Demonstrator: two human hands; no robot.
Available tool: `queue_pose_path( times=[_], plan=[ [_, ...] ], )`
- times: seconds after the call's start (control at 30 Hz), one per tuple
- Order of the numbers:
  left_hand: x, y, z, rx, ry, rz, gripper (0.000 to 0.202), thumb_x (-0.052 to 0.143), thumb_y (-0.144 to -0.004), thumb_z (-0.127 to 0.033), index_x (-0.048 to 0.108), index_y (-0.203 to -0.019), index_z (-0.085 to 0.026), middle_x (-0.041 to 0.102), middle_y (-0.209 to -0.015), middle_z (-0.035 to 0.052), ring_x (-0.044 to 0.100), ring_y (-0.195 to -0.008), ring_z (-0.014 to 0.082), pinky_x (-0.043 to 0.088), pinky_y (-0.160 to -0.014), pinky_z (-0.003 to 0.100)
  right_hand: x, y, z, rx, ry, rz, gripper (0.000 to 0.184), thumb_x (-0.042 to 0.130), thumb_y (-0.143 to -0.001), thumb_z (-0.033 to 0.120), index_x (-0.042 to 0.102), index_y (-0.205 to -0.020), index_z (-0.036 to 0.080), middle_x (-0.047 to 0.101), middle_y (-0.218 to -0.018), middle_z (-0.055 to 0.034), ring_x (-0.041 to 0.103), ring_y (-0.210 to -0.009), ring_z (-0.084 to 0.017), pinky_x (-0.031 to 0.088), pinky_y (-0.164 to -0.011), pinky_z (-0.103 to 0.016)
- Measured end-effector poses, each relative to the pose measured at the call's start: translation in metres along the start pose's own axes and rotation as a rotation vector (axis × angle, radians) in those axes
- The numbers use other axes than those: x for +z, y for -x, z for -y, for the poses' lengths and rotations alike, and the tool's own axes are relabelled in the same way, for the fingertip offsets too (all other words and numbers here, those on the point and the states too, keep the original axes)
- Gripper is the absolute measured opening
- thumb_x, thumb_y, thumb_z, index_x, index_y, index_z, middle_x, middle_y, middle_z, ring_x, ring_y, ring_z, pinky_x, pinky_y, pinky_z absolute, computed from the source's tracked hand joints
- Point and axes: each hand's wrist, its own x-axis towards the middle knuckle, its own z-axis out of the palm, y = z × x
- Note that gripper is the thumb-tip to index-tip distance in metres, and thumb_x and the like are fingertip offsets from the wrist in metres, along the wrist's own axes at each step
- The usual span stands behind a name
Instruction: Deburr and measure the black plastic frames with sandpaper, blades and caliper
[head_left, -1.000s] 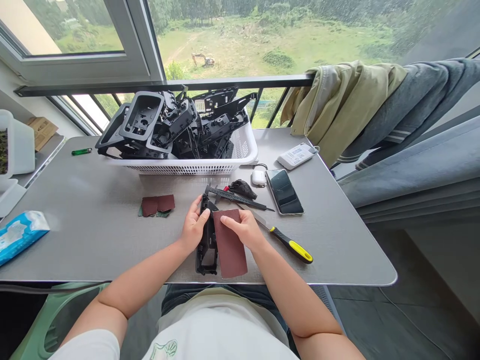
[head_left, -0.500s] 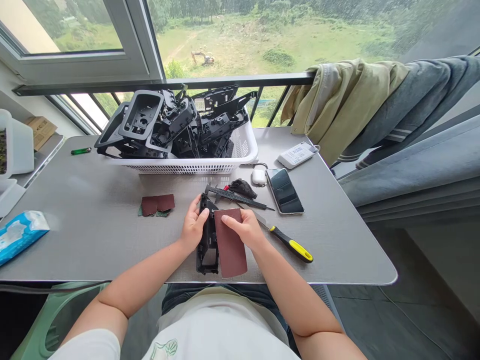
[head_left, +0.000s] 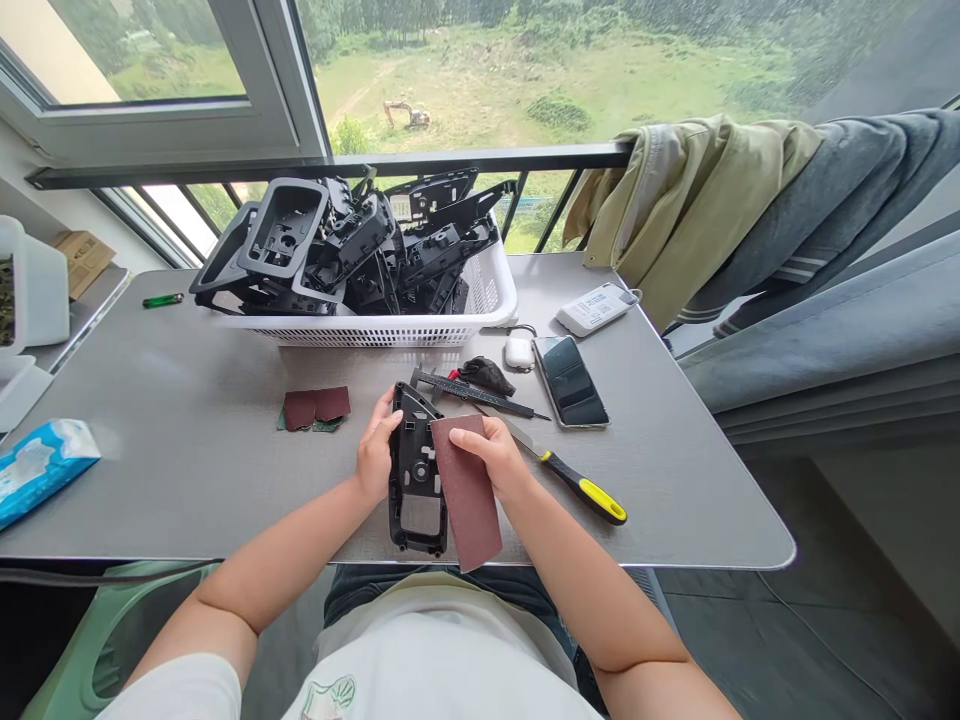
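Observation:
A black plastic frame part (head_left: 416, 480) lies near the front edge of the grey table (head_left: 187, 470). My left hand (head_left: 375, 450) grips its left side, fingers curled round the edge. My right hand (head_left: 496, 455) pinches a long sheet of reddish-brown sandpaper (head_left: 466, 492) against the part's right side. The sheet hangs past the table's front edge.
A white basket (head_left: 397, 325) piled with black plastic parts stands behind. Sandpaper scraps (head_left: 316, 407), a caliper (head_left: 480, 392), a yellow-handled knife (head_left: 581, 487), a phone (head_left: 568, 381), an earbud case (head_left: 517, 352), a power bank (head_left: 596, 307), a lighter (head_left: 162, 300) and tissues (head_left: 41, 470) lie around. Jackets (head_left: 697, 200) hang on the railing.
The black part has turned from standing on its edge to lying flatter, its open face now showing. My right hand and the sandpaper shifted slightly right and tilted.

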Motion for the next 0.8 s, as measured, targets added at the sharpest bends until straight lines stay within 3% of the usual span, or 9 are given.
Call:
queue_pose_path(
  times=[0.17,0.37,0.6,0.8],
  plan=[
    [0.0,0.001,0.004,0.017,-0.04,0.038,0.049,0.069,-0.074,-0.05,0.057,-0.113,-0.022,0.071,-0.084,0.0002,0.069,-0.082,0.0213,0.053,-0.072,0.03,0.001,0.001,-0.002,-0.043,-0.038,-0.023,0.036,0.081,-0.053,0.048,0.064,-0.058,0.017,0.061,-0.052,0.0007,0.051,-0.045,-0.011,0.042,-0.044,-0.023],
    [0.004,0.002,0.005,0.097,-0.03,0.071,0.056,0.075,-0.063,-0.065,0.054,-0.093,-0.022,0.065,-0.078,-0.0016,0.065,-0.072,0.0171,0.051,-0.071,0.029,0.003,0.002,-0.001,-0.063,-0.04,-0.023,0.035,0.081,-0.054,0.048,0.063,-0.056,0.017,0.059,-0.05,0.0013,0.048,-0.044,-0.01,0.04,-0.044,-0.023],
    [-0.004,0.0,0.011,0.121,-0.072,0.137,0.045,0.078,-0.063,-0.055,0.058,-0.085,-0.021,0.063,-0.074,-0.0021,0.06,-0.067,0.0153,0.048,-0.066,0.027,0.004,0.002,-0.001,-0.072,-0.037,-0.024,0.037,0.081,-0.053,0.047,0.06,-0.054,0.018,0.057,-0.048,0.0018,0.048,-0.043,-0.011,0.041,-0.045,-0.025],
    [-0.01,-0.004,0.016,0.064,-0.02,0.204,0.034,0.068,-0.072,-0.047,0.062,-0.092,-0.02,0.07,-0.089,0.0035,0.066,-0.086,0.0242,0.051,-0.076,0.034,0.004,0.0,-0.001,-0.071,-0.062,-0.046,0.035,0.081,-0.052,0.047,0.062,-0.055,0.018,0.061,-0.049,0.0005,0.052,-0.042,-0.012,0.045,-0.044,-0.026]
  ],
)
